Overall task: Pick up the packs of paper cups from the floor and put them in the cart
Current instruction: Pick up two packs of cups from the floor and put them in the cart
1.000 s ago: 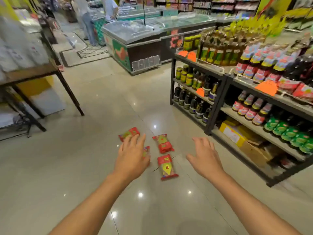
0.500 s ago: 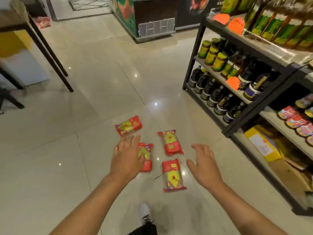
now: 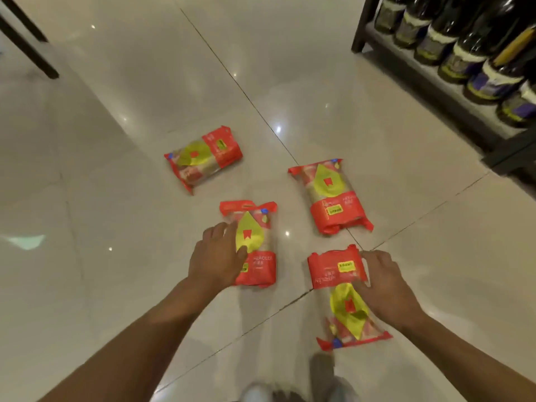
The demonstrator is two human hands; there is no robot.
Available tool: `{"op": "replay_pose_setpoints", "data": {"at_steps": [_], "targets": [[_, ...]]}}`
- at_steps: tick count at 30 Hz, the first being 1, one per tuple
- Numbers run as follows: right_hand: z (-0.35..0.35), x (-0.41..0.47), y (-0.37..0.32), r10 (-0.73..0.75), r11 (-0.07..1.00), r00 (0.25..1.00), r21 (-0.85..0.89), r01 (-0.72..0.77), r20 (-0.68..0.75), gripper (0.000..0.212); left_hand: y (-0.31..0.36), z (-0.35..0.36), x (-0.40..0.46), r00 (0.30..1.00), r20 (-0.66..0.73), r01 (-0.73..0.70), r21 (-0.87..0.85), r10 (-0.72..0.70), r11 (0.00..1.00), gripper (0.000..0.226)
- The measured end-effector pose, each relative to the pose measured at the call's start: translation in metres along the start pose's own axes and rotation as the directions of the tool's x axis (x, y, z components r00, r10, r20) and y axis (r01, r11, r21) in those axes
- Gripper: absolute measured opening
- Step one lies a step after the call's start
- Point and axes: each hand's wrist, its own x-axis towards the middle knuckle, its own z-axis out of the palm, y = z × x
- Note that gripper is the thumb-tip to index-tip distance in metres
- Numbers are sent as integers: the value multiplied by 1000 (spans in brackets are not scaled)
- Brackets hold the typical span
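Both hands have dropped to the tiled floor [image 3: 116, 169] since half a second ago, the view now closer. The left hand [image 3: 216, 258] lies spread on the left near pack [image 3: 256, 245], grip not closed; the right hand [image 3: 383, 285] cups the right near pack [image 3: 343, 297], fingers loosely open. Two more packs [image 3: 204, 158] [image 3: 330, 195] lie beyond, near a bottle shelf [image 3: 435, 71].

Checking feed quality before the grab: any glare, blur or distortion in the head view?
Head view: small ceiling-light glints dot the glossy floor; none cover the packs. Bottles on the shelf at upper right are soft, and the shoes at the bottom edge are smeared. Wide-angle bending shows at the edges. Left hand and right hand are reasonably sharp.
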Motion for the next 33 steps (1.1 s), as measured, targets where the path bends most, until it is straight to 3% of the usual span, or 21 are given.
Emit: {"op": "replay_pose_setpoints", "data": {"at_steps": [4,8,13,16,19,21,23,27,30,33], "targets": [[87,67,46,43,994,999,-107,-39,32,71,-22,105,70,999,12,29,26,-30,999,70],[128,100,70,69,997,997,-18,-68,35,93,-38,164,102,988,19,153,-202,-153,967,83],[133,118,87,194,956,981,219,-195,26,128,-56,187,115,965,15,215,-610,-261,763,113],[129,124,86,296,871,943,361,-332,153,134,-56,180,121,940,74,287,-699,-333,655,128],[131,124,88,307,826,928,426,-370,211,138,-57,183,123,917,123,336,-748,-379,572,131],[135,129,95,299,797,928,476,-372,224,144,-60,188,123,901,219,379,-817,-373,435,126],[137,131,97,269,743,929,560,-367,253,135,-60,193,123,901,304,397,-866,-310,305,104],[130,133,91,207,679,939,651,-340,274,115,-58,189,116,892,389,432,-884,-228,180,104],[107,127,86,161,629,949,713,-310,270,107,-50,169,98,886,425,456,-871,-185,184,100],[53,103,71,100,590,963,765,-259,249,70,-34,126,72,896,417,443,-868,-155,225,102]]}}
